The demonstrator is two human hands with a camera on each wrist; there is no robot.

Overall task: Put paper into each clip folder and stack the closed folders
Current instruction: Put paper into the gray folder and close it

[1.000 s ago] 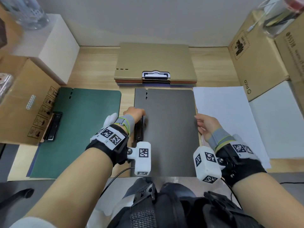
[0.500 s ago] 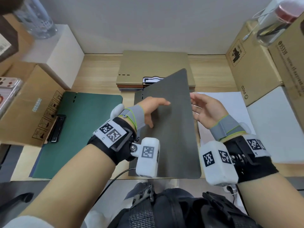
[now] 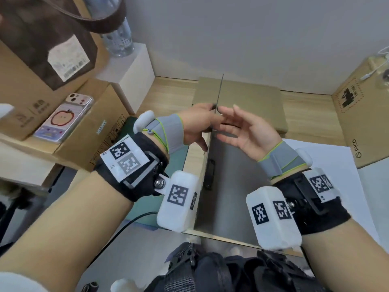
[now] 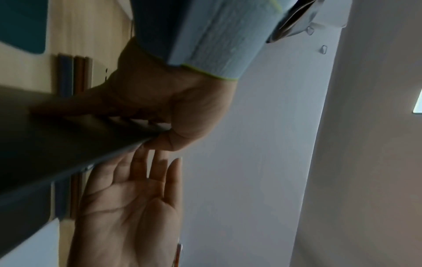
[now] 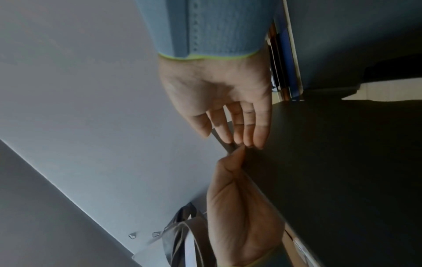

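Grey and stiff, the folder cover (image 3: 219, 95) is stood upright edge-on above the worktop (image 3: 174, 93), pinched by the left hand (image 3: 197, 125). From the right wrist, its flat matte face is shown, touched by the right hand (image 5: 219, 101), fingers straight.

The wooden table (image 3: 172, 95) bears a grey folder (image 3: 227, 186), green folder (image 3: 183, 152), folder stack (image 3: 252, 102), paper (image 3: 328, 157) and boxes (image 3: 362, 114).

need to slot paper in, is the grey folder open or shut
Open: the grey folder's cover stands upright, pinched by the left hand; its clip is exposed.
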